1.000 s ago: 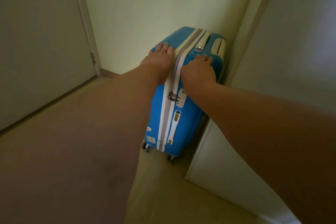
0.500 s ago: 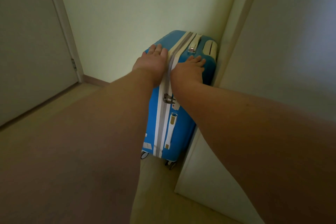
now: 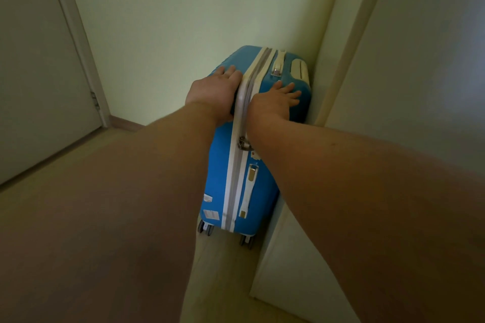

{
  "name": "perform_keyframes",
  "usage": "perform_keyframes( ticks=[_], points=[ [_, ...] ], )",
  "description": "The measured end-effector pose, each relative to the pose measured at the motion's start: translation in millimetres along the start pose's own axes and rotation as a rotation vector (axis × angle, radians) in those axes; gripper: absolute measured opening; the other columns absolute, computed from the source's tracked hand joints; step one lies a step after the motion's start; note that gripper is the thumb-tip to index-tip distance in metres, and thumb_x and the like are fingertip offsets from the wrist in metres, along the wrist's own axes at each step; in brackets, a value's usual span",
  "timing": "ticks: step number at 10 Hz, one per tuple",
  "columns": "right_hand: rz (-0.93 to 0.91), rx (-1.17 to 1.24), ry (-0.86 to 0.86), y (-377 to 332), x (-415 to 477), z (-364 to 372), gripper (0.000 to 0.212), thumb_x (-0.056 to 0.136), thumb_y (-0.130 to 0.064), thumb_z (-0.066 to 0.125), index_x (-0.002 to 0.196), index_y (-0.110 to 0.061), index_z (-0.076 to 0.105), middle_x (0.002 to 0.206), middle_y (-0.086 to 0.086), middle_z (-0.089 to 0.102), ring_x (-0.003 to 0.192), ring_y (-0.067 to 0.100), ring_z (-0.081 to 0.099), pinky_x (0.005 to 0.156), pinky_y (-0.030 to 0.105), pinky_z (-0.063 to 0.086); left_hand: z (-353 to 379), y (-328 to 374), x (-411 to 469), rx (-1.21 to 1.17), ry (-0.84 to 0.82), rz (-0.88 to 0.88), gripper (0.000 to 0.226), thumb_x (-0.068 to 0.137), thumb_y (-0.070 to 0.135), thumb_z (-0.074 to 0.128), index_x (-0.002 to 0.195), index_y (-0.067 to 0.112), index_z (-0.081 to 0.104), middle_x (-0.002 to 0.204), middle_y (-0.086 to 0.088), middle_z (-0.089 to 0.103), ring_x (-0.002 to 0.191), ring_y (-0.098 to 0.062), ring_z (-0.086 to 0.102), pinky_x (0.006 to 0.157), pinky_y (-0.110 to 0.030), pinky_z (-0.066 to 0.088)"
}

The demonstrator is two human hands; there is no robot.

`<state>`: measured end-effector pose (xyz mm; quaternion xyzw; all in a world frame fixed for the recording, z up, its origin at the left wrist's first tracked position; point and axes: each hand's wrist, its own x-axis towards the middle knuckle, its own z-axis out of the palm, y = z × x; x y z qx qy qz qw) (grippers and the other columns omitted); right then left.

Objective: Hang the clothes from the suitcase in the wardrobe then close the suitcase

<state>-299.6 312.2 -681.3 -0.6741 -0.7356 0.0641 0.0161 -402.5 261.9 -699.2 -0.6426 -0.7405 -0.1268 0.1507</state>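
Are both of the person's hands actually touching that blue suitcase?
Touching. The head view shows the left hand and right hand lying flat, fingers straight, on the blue suitcase, one on each side of its zipper.

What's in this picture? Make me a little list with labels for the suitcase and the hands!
suitcase: blue, upright on its wheels, zip shut
left hand: flat on top, left of the zip
right hand: flat on top, right of the zip
place: corner by the wall
door: on the left
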Motion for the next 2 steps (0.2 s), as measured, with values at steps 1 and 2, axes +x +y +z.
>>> perform_keyframes(
  ticks=[1,2],
  points=[
    [0.001,0.025,0.013,-4,-1,0,0.067,0.106,-0.032,0.029,0.152,-0.004,-0.011,0.160,0.022,-0.011,0.147,0.040,-0.003,0.117,0.046,0.003,3,-2,1,-0.009,-0.035,0.011,0.080,0.076,0.024,0.080,0.140,0.018,0.032,0.149,-0.003,0.032,0.131,-0.026,0.042,0.090,-0.047,0.050],
    [0.011,0.103,0.062,-2,-12,3,0.063,0.108,-0.031,0.024,0.152,-0.002,-0.009,0.160,0.024,-0.007,0.147,0.041,-0.001,0.117,0.046,0.006,-5,-2,0,-0.022,-0.137,0.045,0.103,0.076,0.018,0.080,0.153,0.012,0.013,0.162,-0.009,0.008,0.147,-0.030,0.016,0.114,-0.048,0.032]
  ],
)
